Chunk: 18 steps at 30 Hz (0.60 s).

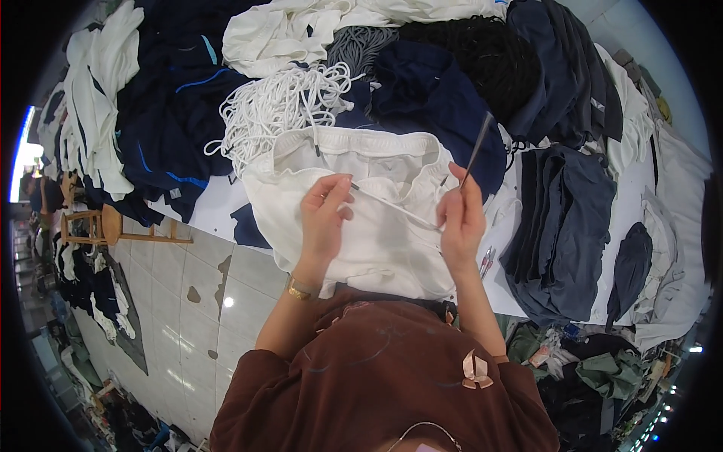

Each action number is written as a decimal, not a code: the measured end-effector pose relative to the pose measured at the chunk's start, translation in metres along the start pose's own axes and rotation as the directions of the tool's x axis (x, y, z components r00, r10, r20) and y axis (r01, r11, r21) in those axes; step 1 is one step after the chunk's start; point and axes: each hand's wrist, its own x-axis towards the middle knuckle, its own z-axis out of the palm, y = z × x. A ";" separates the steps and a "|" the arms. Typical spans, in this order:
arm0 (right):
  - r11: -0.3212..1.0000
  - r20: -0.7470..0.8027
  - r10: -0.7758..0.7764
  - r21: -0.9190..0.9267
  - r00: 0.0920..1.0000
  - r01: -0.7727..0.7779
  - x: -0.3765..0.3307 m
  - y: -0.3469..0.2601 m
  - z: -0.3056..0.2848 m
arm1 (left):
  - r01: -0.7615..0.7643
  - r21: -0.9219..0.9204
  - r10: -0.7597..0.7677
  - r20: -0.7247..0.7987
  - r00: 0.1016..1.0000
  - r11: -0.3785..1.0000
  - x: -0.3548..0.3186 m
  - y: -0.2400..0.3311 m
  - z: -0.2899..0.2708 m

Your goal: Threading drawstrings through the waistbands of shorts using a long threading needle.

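White elastic-waist garment (286, 207) lies on the table in front of me, its gathered waistband (354, 140) opened toward the far side. My left hand (325, 215) pinches a white drawstring (392, 209) close to its dark tip. From there the cord runs across to my right hand (462, 226), where the fingers are closed around a slim, dark metal tool (476, 149) that points up and away. The cord passes by these right fingers; whether they grip it too is unclear. Another dark-tipped cord end (316, 142) hangs over the waistband's left side.
Beyond the garment sit bundles of white cords (279, 109), grey cords (361, 47) and black cords (482, 68). Folded dark grey garments (557, 226) are stacked at right, near small snips (487, 260). Navy clothes (173, 128) heap at left, above a wooden stool (111, 224).
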 end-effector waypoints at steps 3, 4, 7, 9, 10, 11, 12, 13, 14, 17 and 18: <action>0.998 -0.088 0.066 0.018 0.994 -0.064 0.008 0.007 -0.007 | -0.218 0.414 0.210 0.067 0.975 0.884 0.016 -0.001 -0.011; 0.998 -0.098 0.059 0.021 0.993 -0.057 0.010 0.009 -0.007 | -0.266 0.540 0.256 0.095 0.962 0.798 0.019 -0.002 -0.014; 0.998 -0.120 0.065 0.005 0.991 -0.065 0.014 0.017 -0.004 | -0.500 0.854 0.468 0.503 0.726 -0.143 0.026 0.001 -0.022; 0.997 -0.111 0.048 -0.053 0.993 -0.054 0.014 0.022 -0.003 | -0.486 0.841 0.403 0.541 0.739 -0.238 0.027 0.004 -0.029; 0.997 -0.102 0.042 -0.061 0.994 -0.049 0.013 0.025 -0.003 | -0.481 0.846 0.372 0.533 0.760 -0.230 0.026 0.004 -0.032; 0.997 -0.097 0.037 -0.070 0.995 -0.044 0.011 0.028 -0.002 | -0.507 0.819 0.416 0.574 0.706 -0.269 0.022 0.004 -0.036; 0.996 -0.091 0.035 -0.078 0.995 -0.042 0.010 0.031 -0.002 | -0.529 0.790 0.454 0.612 0.648 -0.310 0.017 0.003 -0.040; 0.995 -0.082 0.052 -0.079 0.995 -0.059 0.007 0.034 -0.002 | -0.540 0.768 0.492 0.637 0.594 -0.343 0.011 0.001 -0.044; 0.994 -0.072 0.071 -0.080 0.995 -0.076 0.005 0.038 -0.001 | -0.547 0.752 0.505 0.655 0.562 -0.368 0.002 -0.003 -0.048; 0.990 -0.039 0.111 -0.084 0.993 -0.114 -0.003 0.048 0.003 | -0.529 0.745 0.547 0.663 0.511 -0.407 -0.025 -0.020 -0.062; 0.989 -0.029 0.124 -0.078 0.992 -0.126 -0.006 0.051 0.006 | -0.512 0.764 0.549 0.642 0.535 -0.393 -0.030 -0.025 -0.066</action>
